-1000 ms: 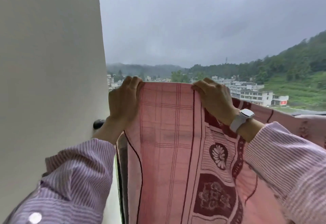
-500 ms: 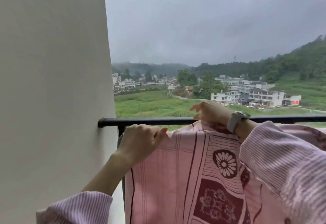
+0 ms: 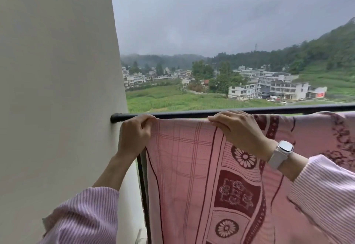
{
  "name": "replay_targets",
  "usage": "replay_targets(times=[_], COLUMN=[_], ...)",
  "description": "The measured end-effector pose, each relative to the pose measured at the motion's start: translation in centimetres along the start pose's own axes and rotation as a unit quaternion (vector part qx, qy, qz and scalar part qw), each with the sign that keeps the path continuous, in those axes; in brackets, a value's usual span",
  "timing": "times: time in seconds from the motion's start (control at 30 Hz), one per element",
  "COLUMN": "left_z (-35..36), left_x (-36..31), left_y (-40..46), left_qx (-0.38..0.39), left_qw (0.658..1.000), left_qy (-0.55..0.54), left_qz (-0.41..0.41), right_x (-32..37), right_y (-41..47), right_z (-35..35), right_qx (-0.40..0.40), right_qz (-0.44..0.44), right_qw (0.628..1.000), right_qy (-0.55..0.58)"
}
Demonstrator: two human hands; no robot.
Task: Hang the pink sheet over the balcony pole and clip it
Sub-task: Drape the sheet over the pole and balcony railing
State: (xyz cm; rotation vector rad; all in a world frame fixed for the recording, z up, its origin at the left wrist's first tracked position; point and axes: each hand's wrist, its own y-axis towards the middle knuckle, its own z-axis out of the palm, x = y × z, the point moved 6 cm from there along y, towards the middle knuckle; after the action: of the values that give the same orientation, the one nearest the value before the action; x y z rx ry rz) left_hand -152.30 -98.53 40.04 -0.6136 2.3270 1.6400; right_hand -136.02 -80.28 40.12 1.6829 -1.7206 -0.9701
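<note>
The pink sheet (image 3: 194, 176) runs out of view at the bottom and right edges, and it hides most of the railing below the black pole (image 3: 184, 113); whether it already lies over the pole cannot be told. The left hand (image 3: 134, 134) is raised beside the wall (image 3: 57, 90), its fingers curled shut on the sheet's top left corner, right at the pole. The right hand (image 3: 238, 130), with a white watch (image 3: 281, 153) on its wrist, pinches the top edge further along, fingers bent over the cloth.
</note>
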Motion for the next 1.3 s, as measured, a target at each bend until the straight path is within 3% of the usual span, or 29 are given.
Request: replay_targets(times=[0.1, 0.2, 0.23, 0.33, 0.43, 0.5, 0.7, 0.97, 1.13, 1.23, 1.3], left_z=[-0.8, -1.1, -1.0, 1.3, 7.3, 11.2, 19.8, 24.0, 26.6, 28.2, 29.7], left_x=[2.4, 3.9, 2.8, -4.0, -10.0, -12.7, -21.0, -26.1, -30.5, -32.9, -34.0], left_y=[0.6, 0.5, 0.4, -0.3, -2.4, -3.6, -4.1, -4.8, -4.8, -4.0, -3.3], left_qx=[-0.061, -0.066, -0.073, -0.075, 0.099, 0.160, 0.144, 0.100, 0.106, 0.099, 0.122], left_qw=[0.991, 0.970, 0.971, 0.979, 0.978, 0.965, 0.967, 0.977, 0.981, 0.987, 0.983], left_qy=[0.005, 0.098, 0.128, 0.191, 0.147, 0.150, 0.158, 0.154, 0.110, 0.065, 0.093], left_qz=[-0.123, -0.213, -0.187, -0.007, 0.110, 0.143, 0.139, 0.107, 0.123, 0.108, 0.096], right_x=[-1.8, -3.8, -4.4, -6.6, -9.9, -12.8, -19.7, -23.4, -25.9, -28.2, -29.8], right_y=[-1.4, -3.4, -4.1, -5.7, -8.0, -9.7, -13.1, -14.3, -13.0, -11.9, -11.9], right_z=[-1.1, -2.2, -2.6, -4.2, -6.0, -7.8, -12.5, -14.3, -15.3, -17.8, -18.8], right_qx=[0.003, 0.001, -0.002, -0.009, 0.003, 0.008, 0.001, -0.060, -0.036, -0.096, -0.099], right_qz=[0.005, 0.007, 0.011, 0.030, 0.058, 0.071, 0.058, 0.057, 0.139, 0.176, 0.185], right_qw=[1.000, 0.998, 0.997, 0.994, 0.992, 0.990, 0.994, 0.993, 0.988, 0.979, 0.977], right_qy=[-0.025, -0.065, -0.074, -0.100, -0.116, -0.125, -0.091, 0.084, 0.050, 0.038, 0.036])
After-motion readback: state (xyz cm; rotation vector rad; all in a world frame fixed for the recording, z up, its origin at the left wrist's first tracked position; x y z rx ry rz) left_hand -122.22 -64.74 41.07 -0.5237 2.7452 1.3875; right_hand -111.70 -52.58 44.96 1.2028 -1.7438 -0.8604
